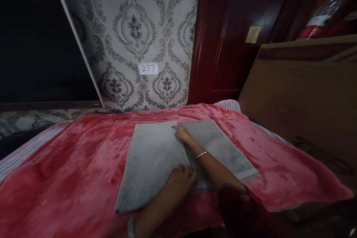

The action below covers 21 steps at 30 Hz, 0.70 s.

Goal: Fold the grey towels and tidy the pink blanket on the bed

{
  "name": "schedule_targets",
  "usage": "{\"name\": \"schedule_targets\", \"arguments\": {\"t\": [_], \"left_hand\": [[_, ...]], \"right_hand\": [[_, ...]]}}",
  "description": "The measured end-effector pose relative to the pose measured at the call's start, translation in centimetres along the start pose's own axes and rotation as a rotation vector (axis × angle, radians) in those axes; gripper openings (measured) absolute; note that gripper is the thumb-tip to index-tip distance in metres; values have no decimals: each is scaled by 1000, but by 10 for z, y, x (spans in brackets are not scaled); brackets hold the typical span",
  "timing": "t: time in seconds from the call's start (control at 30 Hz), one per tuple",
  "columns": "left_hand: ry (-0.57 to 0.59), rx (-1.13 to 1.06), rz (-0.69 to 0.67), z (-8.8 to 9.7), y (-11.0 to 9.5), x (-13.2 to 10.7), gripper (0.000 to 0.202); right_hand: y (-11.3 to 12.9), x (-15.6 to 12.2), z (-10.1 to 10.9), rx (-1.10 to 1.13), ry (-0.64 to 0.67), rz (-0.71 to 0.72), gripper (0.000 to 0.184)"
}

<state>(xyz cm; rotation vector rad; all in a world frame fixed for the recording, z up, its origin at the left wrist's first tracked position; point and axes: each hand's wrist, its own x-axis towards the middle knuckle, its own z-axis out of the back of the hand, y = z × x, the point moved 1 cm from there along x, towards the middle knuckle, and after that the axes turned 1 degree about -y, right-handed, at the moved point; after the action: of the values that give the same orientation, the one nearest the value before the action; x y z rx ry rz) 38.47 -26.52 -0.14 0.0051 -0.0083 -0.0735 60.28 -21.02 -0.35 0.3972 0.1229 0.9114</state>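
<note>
A grey, soft-looking cloth [156, 156] lies spread on a pink blanket, with a left and a right panel meeting along a line near its middle. My left hand [182, 179] is at the near end of that line, its fingers curled in on the cloth's edge. Farther up, my right hand [182, 134] rests on the cloth near the far end of the line. Its index finger stretches out to the left over the left panel, and nothing shows in its grasp. The undersides of both hands are hidden.
The pink blanket [92, 160] covers the surface, with a striped sheet [227, 105] showing beneath it. A large cardboard box [301, 93] stands at the right, near a bottle [323, 16]. A dark screen [41, 44] is at the left; a numbered paper label [148, 68] is on the wall.
</note>
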Motion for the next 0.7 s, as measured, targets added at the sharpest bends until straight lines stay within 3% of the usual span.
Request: {"name": "schedule_targets", "arguments": {"t": [0.13,0.2,0.33,0.43,0.53,0.7], "left_hand": [[-102,-200,-52,12,17,-18,38],[-151,-272,12,23,37,-30,33],[-182,-176,152,21,68,-47,47],[-115,-162,92,-2,69,-55,72],[-118,-185,68,-21,61,-60,80],[-150,-210,63,-25,57,-62,82]], "right_hand": [[3,-7,3,-48,-19,-18,59],[11,-9,8,-66,-52,-27,55],[35,-14,3,-132,-90,183,58],[45,-17,-14,-149,51,340,58],[42,-16,-28,-139,130,342,60],[35,-11,-33,-166,147,345,60]]}}
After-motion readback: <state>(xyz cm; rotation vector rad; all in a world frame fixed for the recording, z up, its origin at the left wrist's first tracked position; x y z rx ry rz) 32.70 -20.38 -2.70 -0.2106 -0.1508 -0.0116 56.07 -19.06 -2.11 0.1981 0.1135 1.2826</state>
